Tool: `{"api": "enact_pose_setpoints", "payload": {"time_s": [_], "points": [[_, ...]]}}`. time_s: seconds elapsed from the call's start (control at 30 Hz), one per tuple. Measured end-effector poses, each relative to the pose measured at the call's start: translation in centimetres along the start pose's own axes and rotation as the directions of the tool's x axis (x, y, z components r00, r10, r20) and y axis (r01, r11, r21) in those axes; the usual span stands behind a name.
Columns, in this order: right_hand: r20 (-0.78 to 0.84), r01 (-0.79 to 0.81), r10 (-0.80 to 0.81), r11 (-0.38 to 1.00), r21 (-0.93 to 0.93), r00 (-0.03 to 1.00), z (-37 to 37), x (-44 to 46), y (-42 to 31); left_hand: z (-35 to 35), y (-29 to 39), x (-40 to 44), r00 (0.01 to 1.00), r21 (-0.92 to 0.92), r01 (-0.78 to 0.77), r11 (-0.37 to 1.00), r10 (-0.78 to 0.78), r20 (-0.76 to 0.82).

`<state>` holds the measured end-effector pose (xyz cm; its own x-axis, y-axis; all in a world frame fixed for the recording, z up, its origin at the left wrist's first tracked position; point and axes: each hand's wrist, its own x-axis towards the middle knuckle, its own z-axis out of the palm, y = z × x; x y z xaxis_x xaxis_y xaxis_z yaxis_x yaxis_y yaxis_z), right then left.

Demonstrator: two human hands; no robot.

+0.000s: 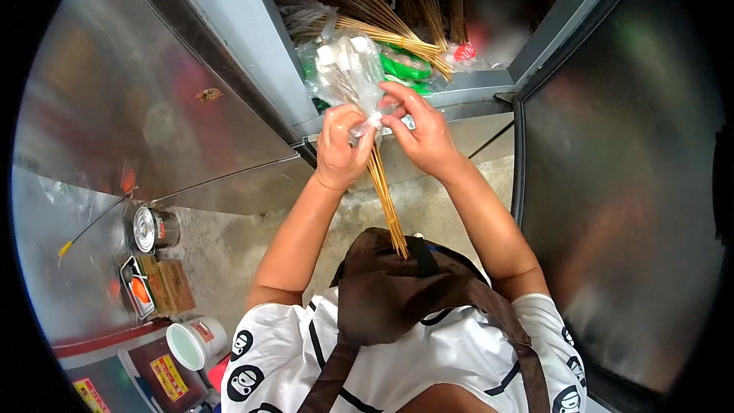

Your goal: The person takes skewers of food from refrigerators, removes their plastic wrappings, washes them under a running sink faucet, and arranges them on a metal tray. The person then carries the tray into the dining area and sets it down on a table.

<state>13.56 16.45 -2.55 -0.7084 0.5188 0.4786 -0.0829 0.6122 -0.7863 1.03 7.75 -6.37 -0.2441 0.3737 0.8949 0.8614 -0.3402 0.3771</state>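
A clear plastic bag (345,69) with pale pieces on sticks inside is in front of me at the open cabinet's edge. Its gathered neck lies between my two hands, and a bundle of thin wooden sticks (387,203) runs from it down toward my brown apron. My left hand (342,145) is closed round the bag's neck and the sticks. On the other side, my right hand (423,131) pinches the twisted plastic with thumb and fingers.
Inside the cabinet lie more skewer bundles (397,40) and a green-and-clear package (407,65). Open metal doors flank me at left (153,69) and right (619,183). A white bucket (186,346), a metal pot (157,228) and a cardboard box (174,286) stand at lower left.
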Motion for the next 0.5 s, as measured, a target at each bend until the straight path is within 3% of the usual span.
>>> {"api": "enact_pose_setpoints", "payload": {"time_s": [0.07, 0.13, 0.17, 0.23, 0.33, 0.47, 0.5], "points": [[0.010, 0.022, -0.021, 0.996, -0.082, 1.000, 0.0, 0.2, -0.2, -0.4, -0.9, -0.7, 0.999, 0.000, 0.002, 1.000, -0.002, 0.037], [0.100, 0.259, -0.246, 0.955, -0.142, 0.964, 0.4, 0.4, 1.2, -0.4, -1.0, -1.1, 0.998, -0.048, 0.028, 0.998, -0.025, 0.060], [0.101, 0.258, -0.245, 0.956, -0.141, 0.964, 0.5, 0.3, 1.7, -0.3, -1.1, -1.2, 0.998, -0.047, 0.030, 0.998, -0.027, 0.061], [0.147, 0.037, -0.042, 0.999, 0.037, 0.988, 0.4, 0.4, 2.0, -0.4, -1.1, -1.1, 0.998, -0.041, -0.008, 0.999, 0.010, 0.057], [0.196, -0.048, 0.039, 0.998, 0.042, 0.980, 0.0, 0.9, 1.7, -0.5, -1.1, -0.7, 0.996, -0.040, -0.006, 0.999, 0.010, 0.093], [0.127, -0.010, 0.010, 1.000, 0.003, 0.992, 0.9, 0.9, 1.7, -1.5, -0.6, -1.1, 0.991, 0.032, 0.006, 0.999, -0.011, 0.133], [0.079, -0.002, 0.006, 0.999, -0.054, 0.997, 1.3, 0.8, 1.8, -1.7, 0.0, -1.5, 0.984, 0.079, 0.111, 0.991, -0.120, 0.130]]}}
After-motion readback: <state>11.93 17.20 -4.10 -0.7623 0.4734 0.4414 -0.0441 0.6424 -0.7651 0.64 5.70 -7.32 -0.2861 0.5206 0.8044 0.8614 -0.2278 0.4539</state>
